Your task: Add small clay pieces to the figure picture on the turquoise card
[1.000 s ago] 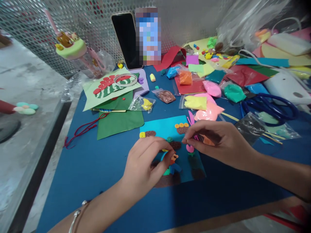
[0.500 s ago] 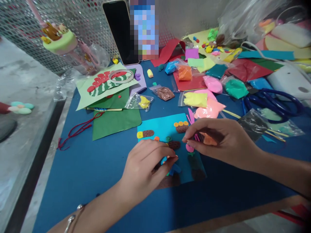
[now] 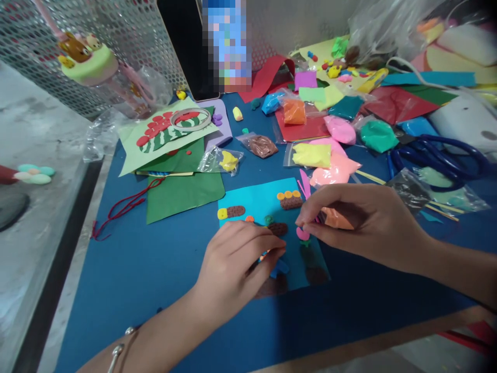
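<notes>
A bright blue sheet (image 3: 252, 199) lies on the dark blue table, bearing brown clay pieces with yellow, orange, green and pink parts. Over its lower middle is my left hand (image 3: 240, 259), thumb and fingertips pinched together; whatever they hold is too small to make out. My right hand (image 3: 361, 217) hovers at the sheet's right edge, thumb and index finger pinched just above a pink clay piece (image 3: 303, 234). What sits between those fingertips cannot be made out. Part of the clay work is hidden under my left hand.
Behind the sheet lie bags of yellow clay (image 3: 310, 155) and brown clay (image 3: 262, 146). Blue-handled scissors (image 3: 446, 155) are at the right. Green paper (image 3: 186, 194), red string (image 3: 128, 202) and a tape roll (image 3: 190, 120) are at the left. A phone (image 3: 186, 46) and cup (image 3: 93, 65) stand behind.
The view has shifted slightly. Both hands stay pinched over the sheet, with my right hand a little farther right and my left hand almost where it was.
</notes>
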Tool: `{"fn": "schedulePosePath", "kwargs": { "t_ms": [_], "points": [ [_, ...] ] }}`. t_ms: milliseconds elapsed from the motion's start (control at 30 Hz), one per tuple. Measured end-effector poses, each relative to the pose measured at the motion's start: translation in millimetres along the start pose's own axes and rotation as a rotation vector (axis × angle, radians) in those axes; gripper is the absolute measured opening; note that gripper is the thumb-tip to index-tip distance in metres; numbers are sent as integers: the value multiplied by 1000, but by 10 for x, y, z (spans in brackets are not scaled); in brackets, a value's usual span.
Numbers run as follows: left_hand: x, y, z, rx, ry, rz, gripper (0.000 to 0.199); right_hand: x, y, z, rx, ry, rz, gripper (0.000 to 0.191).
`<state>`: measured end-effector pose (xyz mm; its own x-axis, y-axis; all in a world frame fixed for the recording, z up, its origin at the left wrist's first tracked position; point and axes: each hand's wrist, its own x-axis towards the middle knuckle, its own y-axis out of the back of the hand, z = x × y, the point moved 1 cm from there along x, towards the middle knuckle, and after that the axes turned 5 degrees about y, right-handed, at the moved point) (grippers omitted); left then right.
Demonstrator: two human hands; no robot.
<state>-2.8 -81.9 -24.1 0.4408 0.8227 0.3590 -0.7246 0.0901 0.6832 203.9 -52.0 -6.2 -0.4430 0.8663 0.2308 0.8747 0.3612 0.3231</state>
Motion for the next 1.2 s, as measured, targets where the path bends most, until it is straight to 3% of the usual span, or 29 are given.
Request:
{"fn": "schedulePosePath", "kwargs": {
  "t_ms": [333,933,1200],
  "points": [
    [34,-43,37,1,137,-3,13,-313,189,23,-133,-9,145,15],
    [30,-25,28,56,167,-55,16,-274,235,59,-143,61,48,19],
    [5,49,44,246,-2,-47,27,-314,262,58,-162,60,47,23]
  ]
}}
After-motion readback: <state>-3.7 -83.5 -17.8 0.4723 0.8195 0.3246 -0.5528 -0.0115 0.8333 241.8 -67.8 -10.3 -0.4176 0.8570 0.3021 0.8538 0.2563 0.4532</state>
